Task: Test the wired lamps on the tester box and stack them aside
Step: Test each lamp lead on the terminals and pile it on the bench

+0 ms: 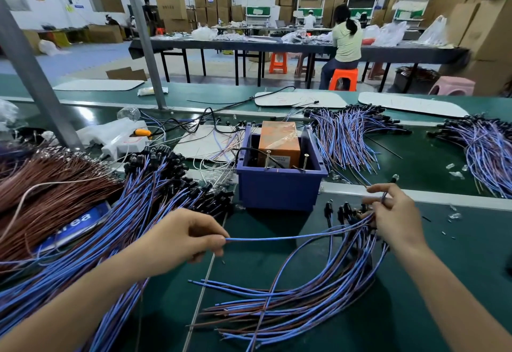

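My left hand (191, 238) pinches the free end of one blue-and-brown wired lamp lead (277, 238), stretched level toward my right hand (393, 216). That hand grips a bundle of wired lamps (318, 290) near their black sockets, and one clear bulb (394, 177) sticks up above its fingers. The bundle's tails fan out on the green mat toward me. The tester box (279, 144), orange and wrapped in film, sits in a blue plastic bin (277, 188) just beyond both hands, with two upright screws at its front edge.
A large heap of blue-wired lamps (124, 213) and brown wires (47, 194) fills the left. More lamp piles (352, 135) lie behind the bin and another pile (487, 152) lies at far right. A white glue gun (119, 138) lies back left beside a metal post (36, 74). A person sits at a distant table.
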`<state>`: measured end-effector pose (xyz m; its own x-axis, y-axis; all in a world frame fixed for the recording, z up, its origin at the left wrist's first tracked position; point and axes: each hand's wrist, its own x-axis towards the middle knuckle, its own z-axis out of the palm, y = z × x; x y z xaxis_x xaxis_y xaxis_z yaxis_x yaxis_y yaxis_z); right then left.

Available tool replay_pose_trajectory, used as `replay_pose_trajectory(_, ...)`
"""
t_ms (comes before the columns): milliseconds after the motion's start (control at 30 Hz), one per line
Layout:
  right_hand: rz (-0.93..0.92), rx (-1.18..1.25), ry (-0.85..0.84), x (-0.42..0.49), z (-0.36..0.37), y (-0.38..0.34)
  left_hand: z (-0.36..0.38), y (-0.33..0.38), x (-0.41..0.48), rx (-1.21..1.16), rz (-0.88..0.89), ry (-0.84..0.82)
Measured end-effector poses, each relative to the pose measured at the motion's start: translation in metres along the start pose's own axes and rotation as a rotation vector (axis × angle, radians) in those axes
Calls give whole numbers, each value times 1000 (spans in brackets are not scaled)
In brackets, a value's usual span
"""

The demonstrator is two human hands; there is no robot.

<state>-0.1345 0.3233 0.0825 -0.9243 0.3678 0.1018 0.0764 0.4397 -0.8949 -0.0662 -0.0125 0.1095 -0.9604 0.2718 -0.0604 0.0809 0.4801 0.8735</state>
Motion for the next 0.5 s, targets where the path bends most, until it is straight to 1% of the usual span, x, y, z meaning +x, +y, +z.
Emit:
replay_pose_trajectory(33,-34,-147,-42,2,0,1,1,2,1,-99,-7,16)
replay_pose_trajectory(100,-101,-527,-130,1,1,-3,7,9,5,-244,-9,63)
replay_pose_trajectory(133,-131,-711,-132,-1,3,-8,9,13,7,-301,-6,84)
replay_pose_trajectory(167,-170,-809,-103,-5,4,-15,12,17,9,-360,0,97)
replay_pose_trajectory(200,-229,-790,-65,-9,6,-23,15,22,12,-411,11,109)
replay_pose_trajectory(233,-306,-661,-50,-15,8,-32,18,27,15,-458,21,125)
replay_pose_trajectory(267,-372,-442,-75,-23,12,-42,22,31,19,-498,31,144)
replay_pose_trajectory(300,-391,-211,-165,-34,16,-55,26,36,24,-534,43,166)
replay_pose_trajectory(333,-392,-11,-299,-46,22,-68,30,40,29,-571,54,183)
replay_pose_trajectory(367,-398,123,-415,-56,28,-78,35,44,35,-615,55,199)
replay_pose_trajectory(400,-425,180,-469,-64,34,-83,39,48,41,-666,50,218)
replay_pose_trajectory(433,-466,189,-456,-69,40,-85,43,51,47,-710,42,237)
replay_pose_trajectory(467,-489,180,-396,-72,46,-85,46,53,52,-731,35,254)
replay_pose_trajectory(500,-474,187,-331,-72,50,-85,50,55,56,-728,29,268)
